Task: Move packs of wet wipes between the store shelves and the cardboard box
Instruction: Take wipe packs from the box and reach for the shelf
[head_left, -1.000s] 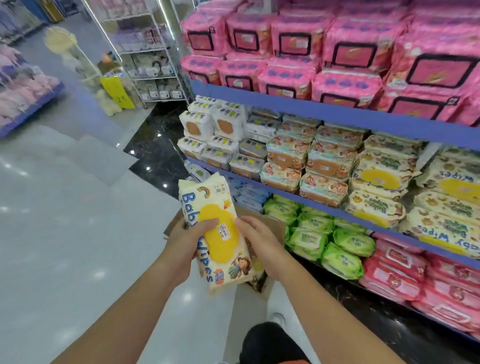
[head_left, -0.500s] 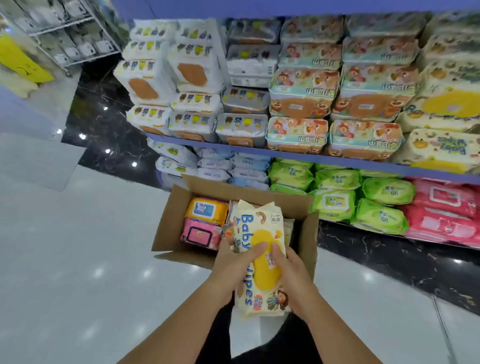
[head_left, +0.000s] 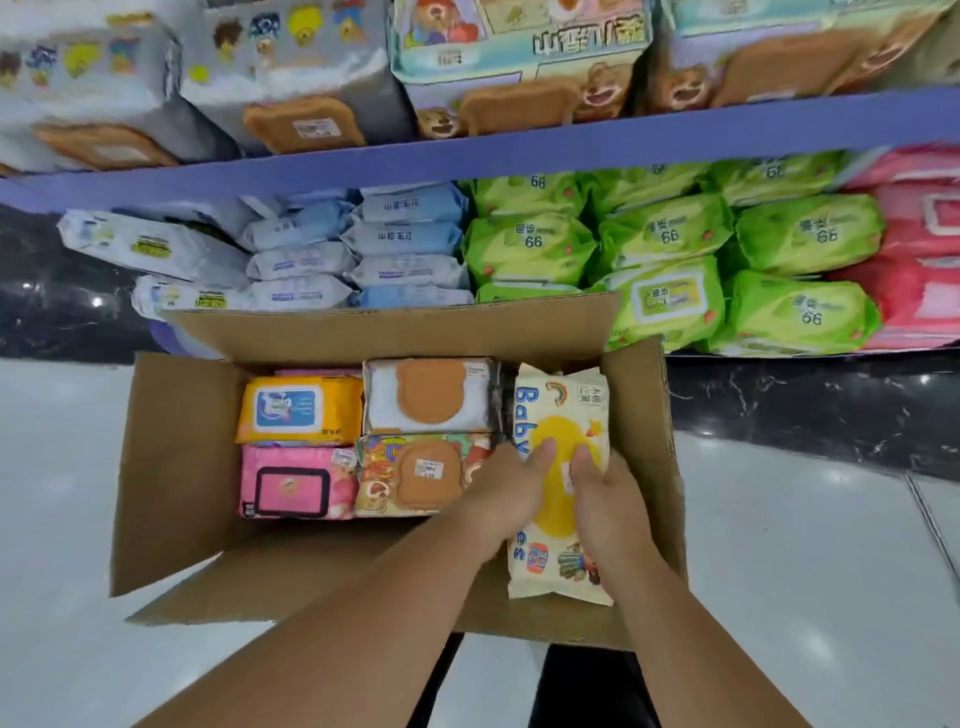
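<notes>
The pack of baby wipes (head_left: 563, 415) is a soft, cream-coloured pouch with a large round yellow lid in the middle. "Baby" runs down its left edge in blue letters, a small rainbow sits near the top, and a cartoon figure is printed at the bottom. It lies lengthwise in the right-hand part of the cardboard box (head_left: 176, 467), its far end against the neighbouring packs and its near end over the box's front edge.

Both hands hold it. The left hand (head_left: 511, 488) grips the left edge and the right hand (head_left: 610, 501) the right edge. Each thumb is pressed onto the yellow lid, and the two thumbs lie close together. The other fingers curl round the sides and under the pack, out of sight.

Four more packs fill the rest of the box, set two by two:
- an orange pack (head_left: 298, 410) with a blue label
- a white pack (head_left: 428, 397) with a brown bear-shaped lid
- a pink pack (head_left: 293, 486) with a black-framed lid
- a colourful bear-print pack (head_left: 415, 475) with a brown lid

The box stands open on the glossy white floor (head_left: 62, 467), right against the bottom shelf. There, pale blue packs (head_left: 405, 239), green packs (head_left: 670, 234) and pink packs (head_left: 924, 260) are stacked under a blue shelf edge (head_left: 519, 156).
</notes>
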